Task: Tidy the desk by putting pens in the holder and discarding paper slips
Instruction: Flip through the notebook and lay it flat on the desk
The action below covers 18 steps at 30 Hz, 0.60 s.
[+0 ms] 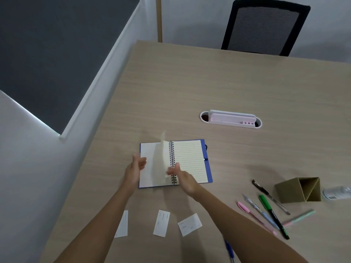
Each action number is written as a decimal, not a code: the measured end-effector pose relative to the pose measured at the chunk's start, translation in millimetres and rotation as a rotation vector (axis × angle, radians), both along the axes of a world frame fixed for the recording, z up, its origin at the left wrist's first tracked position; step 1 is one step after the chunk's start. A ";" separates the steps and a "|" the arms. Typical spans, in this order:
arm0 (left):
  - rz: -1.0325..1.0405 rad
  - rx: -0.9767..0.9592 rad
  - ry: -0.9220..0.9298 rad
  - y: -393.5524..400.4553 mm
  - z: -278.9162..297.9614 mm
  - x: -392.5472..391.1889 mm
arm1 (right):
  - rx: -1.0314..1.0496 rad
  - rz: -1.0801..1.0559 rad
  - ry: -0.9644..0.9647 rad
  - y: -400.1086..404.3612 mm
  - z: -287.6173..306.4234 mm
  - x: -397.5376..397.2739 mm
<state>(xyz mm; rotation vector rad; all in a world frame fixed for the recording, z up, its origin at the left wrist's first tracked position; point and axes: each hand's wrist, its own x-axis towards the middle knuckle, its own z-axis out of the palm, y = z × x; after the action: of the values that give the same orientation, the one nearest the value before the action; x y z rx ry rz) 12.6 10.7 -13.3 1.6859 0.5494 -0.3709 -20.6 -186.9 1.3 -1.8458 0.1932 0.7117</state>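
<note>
While we scan from the left edge of the desk (209, 82), we first meet 3 paper slips: 1 slip (122, 224) lies partly under our left forearm, a second slip (161, 223) sits just right of it, and a third slip (190, 224) lies tilted between our 2 forearms, near the right one. Beyond them, our left hand (135, 168) rests at the left edge of the open spiral notebook (175, 163), fingers loosely curled and slightly apart, thumb touching the left page; we cannot tell whether it pinches anything. A blurred page (162, 149) stands up near the spiral binding. Our right hand (182, 178) hovers over the lower part of the binding, fingers extended and close together, gripping nothing that we can see.

Low down, a blue pen (229, 251) peeks out from under our right forearm. Farther back, a pale oval cable port (230, 119) sits in the desk. To the right of the notebook lie 5 pens fanned on the desk: a pink pen (254, 216), a light blue pen (260, 213), a green marker (273, 217), a black pen (270, 197) and a pastel pen (299, 218). Just beyond them lies the brown cardboard holder (298, 189), tipped on its side, opening toward us, with no pens in it. A clear bottle (337, 192) lies just beside it at the frame's right edge. A black mesh chair (266, 27) stands behind the desk.
</note>
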 end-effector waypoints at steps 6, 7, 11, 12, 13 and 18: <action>-0.056 0.121 -0.040 15.0 -2.0 4.3 | -0.318 0.312 -0.254 -11.3 -8.1 -7.5; -0.117 0.206 -0.079 19.4 -4.3 2.5 | -0.381 0.250 -0.326 -20.1 -11.4 -8.1; -0.375 0.354 -0.165 23.9 -19.8 -5.3 | -0.756 0.194 -0.294 -64.5 -31.2 -17.8; -0.380 0.408 -0.161 22.2 -22.9 -5.6 | -0.794 0.228 -0.262 -73.4 -36.0 -20.5; -0.384 0.446 -0.162 19.6 -24.8 -3.8 | -0.811 0.252 -0.260 -80.4 -40.1 -21.8; -0.393 0.477 -0.169 0.0 -18.8 33.5 | -0.824 0.204 -0.359 -88.7 -45.9 4.3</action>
<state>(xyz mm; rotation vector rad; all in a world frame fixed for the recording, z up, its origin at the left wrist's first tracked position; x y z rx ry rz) 46.1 10.7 -32.2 2.2724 0.1806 -0.3924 -16.4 -275.6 -44.7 -2.7767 0.0600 0.4435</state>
